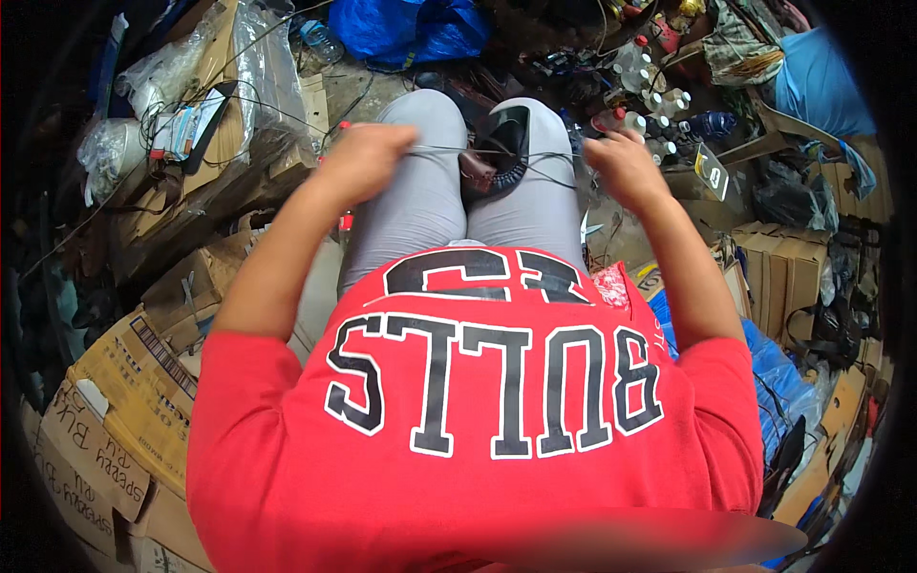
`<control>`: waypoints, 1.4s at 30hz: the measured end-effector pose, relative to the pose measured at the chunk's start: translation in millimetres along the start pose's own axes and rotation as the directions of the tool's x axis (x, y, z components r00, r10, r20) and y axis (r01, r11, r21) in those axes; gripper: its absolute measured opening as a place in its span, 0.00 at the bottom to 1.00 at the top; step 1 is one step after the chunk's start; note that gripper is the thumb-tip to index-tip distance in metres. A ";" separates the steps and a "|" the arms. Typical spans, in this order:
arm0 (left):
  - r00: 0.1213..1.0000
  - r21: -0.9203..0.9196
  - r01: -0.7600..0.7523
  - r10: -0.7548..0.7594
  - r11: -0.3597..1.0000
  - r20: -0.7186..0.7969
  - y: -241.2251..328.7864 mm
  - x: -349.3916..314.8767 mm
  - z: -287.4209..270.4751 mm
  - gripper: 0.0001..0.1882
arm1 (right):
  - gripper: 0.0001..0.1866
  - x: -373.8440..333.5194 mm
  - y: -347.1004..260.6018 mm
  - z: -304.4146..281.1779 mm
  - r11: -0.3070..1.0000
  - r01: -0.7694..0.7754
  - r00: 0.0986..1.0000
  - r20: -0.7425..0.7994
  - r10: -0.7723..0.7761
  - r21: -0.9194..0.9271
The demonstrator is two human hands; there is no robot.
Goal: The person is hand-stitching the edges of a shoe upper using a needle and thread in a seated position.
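A dark shoe [514, 134], black with a brown leather part and stitch-like marks along its curved edge, lies on my lap against my right thigh. Thin black cord [441, 148] stretches across it, pulled sideways between my two hands. My left hand [371, 160] is a closed fist over the left thigh, with the cord running out of it. Beyond the right thigh, my right hand [626, 170] is slightly blurred and also closed, gripping the cord's other side. A looser loop of cord hangs below the taut stretch. Grip details inside both fists are hidden.
Plastic bottles [659, 124], several with red or white caps, crowd the floor at far right. Flattened cardboard [143, 382] is piled at left, cardboard boxes [783, 263] at right. A blue plastic bag [406, 29] lies ahead. Clear plastic wrap [272, 72] covers stacked cardboard at far left.
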State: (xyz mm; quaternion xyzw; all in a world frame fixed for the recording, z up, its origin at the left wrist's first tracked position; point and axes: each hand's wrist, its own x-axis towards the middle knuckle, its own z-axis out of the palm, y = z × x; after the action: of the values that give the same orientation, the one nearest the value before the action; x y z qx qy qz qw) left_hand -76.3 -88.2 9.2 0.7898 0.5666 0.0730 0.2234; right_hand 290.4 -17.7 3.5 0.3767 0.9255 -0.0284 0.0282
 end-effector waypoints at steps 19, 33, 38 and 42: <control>0.922 -0.082 -0.368 0.352 0.926 -0.159 56.4 -38.6 -21.5 0.05 | 0.09 -2.5 -64.6 -45.5 0.490 -0.127 0.984 0.173 -0.050 0.862; 0.167 -0.015 0.591 -0.141 0.807 -0.976 -9.7 -188.8 -169.6 0.08 | 0.22 -221.0 229.4 -5.3 0.407 -0.913 0.389 0.242 0.889 -0.027; 0.918 -0.256 -0.054 -0.052 0.965 -0.392 47.7 -40.6 -28.2 0.21 | 0.25 -69.3 34.2 23.8 0.733 -0.318 0.914 -0.009 0.405 0.601; 0.956 -0.229 -0.175 0.110 0.958 -0.271 70.6 -10.1 25.9 0.24 | 0.17 -16.9 -51.7 14.3 0.626 -0.167 0.951 -0.044 0.308 0.762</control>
State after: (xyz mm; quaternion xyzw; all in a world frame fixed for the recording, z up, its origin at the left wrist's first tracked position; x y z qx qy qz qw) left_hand -9.4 -122.8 18.3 0.7781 0.5182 0.2610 0.2406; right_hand 266.8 -67.5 -7.9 0.4746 0.7714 -0.3710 -0.2048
